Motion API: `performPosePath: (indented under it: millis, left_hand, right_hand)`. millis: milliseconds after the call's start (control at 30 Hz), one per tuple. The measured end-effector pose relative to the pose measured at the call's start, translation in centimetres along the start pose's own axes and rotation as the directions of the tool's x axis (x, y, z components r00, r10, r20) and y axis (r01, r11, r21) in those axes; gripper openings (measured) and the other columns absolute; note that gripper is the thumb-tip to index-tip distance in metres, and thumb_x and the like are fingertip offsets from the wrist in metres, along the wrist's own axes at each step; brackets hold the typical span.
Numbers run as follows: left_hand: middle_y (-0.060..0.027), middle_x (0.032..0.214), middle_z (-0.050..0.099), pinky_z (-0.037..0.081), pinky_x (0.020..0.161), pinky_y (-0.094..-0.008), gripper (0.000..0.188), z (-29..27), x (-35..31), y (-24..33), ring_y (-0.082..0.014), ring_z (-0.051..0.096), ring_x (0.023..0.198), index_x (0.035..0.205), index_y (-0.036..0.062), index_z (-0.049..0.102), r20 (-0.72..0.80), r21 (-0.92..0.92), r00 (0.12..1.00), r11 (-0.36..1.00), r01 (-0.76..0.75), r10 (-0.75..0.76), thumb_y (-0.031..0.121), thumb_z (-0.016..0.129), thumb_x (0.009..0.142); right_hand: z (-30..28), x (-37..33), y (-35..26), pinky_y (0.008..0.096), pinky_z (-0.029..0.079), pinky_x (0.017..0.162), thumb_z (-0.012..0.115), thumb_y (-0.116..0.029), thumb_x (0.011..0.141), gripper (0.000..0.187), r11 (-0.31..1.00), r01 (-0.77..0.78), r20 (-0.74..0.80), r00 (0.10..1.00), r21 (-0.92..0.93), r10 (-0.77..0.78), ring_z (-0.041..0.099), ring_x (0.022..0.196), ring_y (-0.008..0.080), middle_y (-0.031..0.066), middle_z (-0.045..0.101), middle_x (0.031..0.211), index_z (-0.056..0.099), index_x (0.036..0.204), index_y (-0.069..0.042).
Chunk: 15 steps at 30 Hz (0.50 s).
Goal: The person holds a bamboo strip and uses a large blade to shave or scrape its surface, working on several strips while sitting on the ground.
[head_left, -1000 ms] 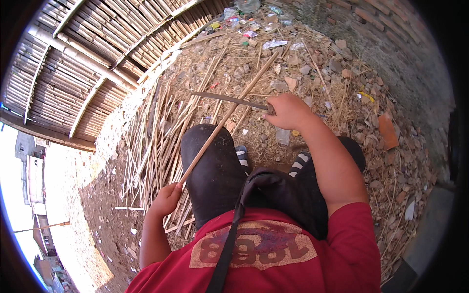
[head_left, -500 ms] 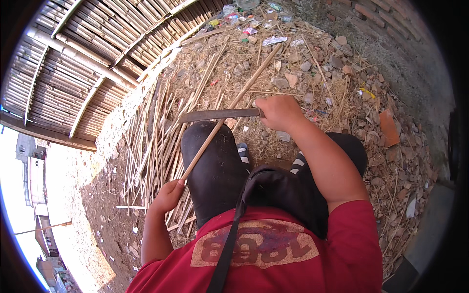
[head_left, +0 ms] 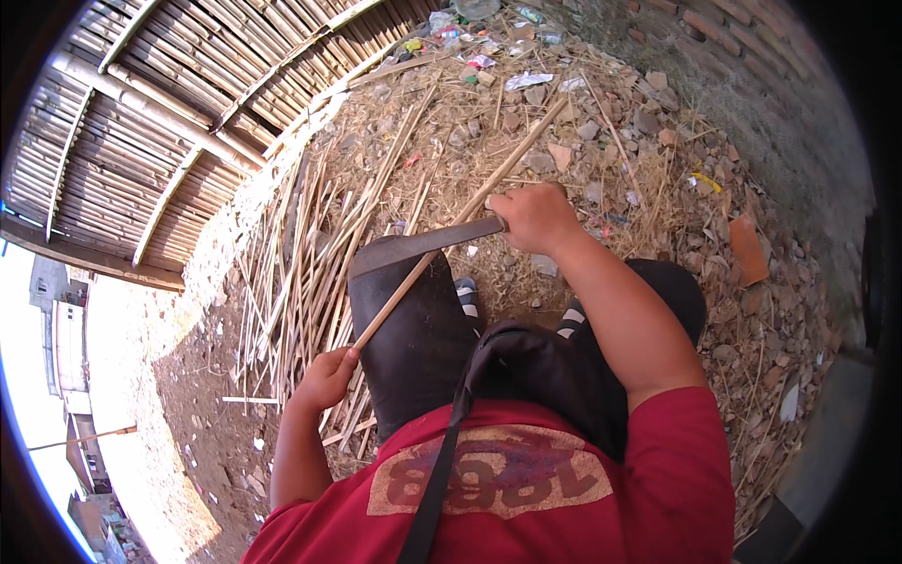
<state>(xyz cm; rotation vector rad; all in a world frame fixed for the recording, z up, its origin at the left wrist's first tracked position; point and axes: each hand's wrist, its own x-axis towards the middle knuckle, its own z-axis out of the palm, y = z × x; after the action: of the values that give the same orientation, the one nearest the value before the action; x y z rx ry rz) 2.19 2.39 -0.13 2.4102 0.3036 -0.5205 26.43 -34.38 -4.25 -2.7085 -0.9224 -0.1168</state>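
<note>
My right hand (head_left: 537,218) is closed round the handle of a machete (head_left: 427,244), whose dark blade points left above my left knee. Across the blade runs a long bamboo strip (head_left: 503,171), slanting from my left hand up toward the far right. Its near end is gripped in my left hand (head_left: 329,376), beside my left thigh. The blade crosses the strip near its middle; whether it cuts into it I cannot tell. Most of the handle is hidden in my right fist.
A heap of thin bamboo strips (head_left: 305,273) lies on the ground to my left. A bamboo slat panel (head_left: 178,122) stands at the far left, and a brick wall (head_left: 752,103) at the right. Rubble, a broken tile (head_left: 748,250) and litter (head_left: 479,61) cover the ground.
The machete's blade has tilted, its tip dropping nearer to me and its flat side turning into view. The far end of the bamboo strip has swung to the right.
</note>
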Motion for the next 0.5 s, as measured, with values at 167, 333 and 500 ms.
performPosePath:
  millis: [167, 333, 500]
  left_hand:
    - [-0.0124, 0.070, 0.057, 0.046, 0.069, -0.0404, 0.052, -1.2, 0.6, 2.1, -0.0207, 0.052, 0.069, 0.089, -0.0050, 0.061, 0.020, 0.076, 0.999, 0.997, 0.034, -0.036, 0.040, 0.045, 0.109]
    - [-0.0081, 0.072, 0.057, 0.045, 0.069, -0.0391, 0.052, -0.6, 0.4, 0.9, -0.0184, 0.051, 0.071, 0.090, -0.0048, 0.061, 0.033, -0.022, 0.998, 0.998, 0.051, -0.050, 0.041, 0.045, 0.109]
    - [-0.0168, 0.067, 0.057, 0.044, 0.063, -0.0425, 0.055, 0.6, 0.8, -1.0, -0.0254, 0.052, 0.063, 0.085, -0.0047, 0.060, -0.089, 0.030, 0.994, 0.998, -0.061, 0.064, 0.043, 0.046, 0.108]
  right_hand:
    - [0.1, -0.2, 3.1, 0.0522, 0.055, 0.077, 0.074, -0.028, 0.080, 0.025, 0.888, -0.418, 0.069, 0.908, 0.189, 0.413, 0.071, 0.086, 0.0355, 0.0123, 0.071, 0.088, 0.066, 0.096, -0.011]
    - [-1.4, -0.4, 0.6, 0.0512, 0.055, 0.077, 0.075, -0.029, 0.080, 0.028, 0.970, -0.208, -0.005, 0.978, 0.129, 0.210, 0.071, 0.086, 0.0356, 0.0124, 0.071, 0.090, 0.065, 0.099, -0.011]
    - [1.0, -0.9, 3.9, 0.0499, 0.055, 0.079, 0.072, -0.026, 0.082, 0.032, 0.889, -0.419, -0.022, 0.903, 0.186, 0.430, 0.071, 0.089, 0.0363, 0.0151, 0.073, 0.095, 0.065, 0.109, -0.010]
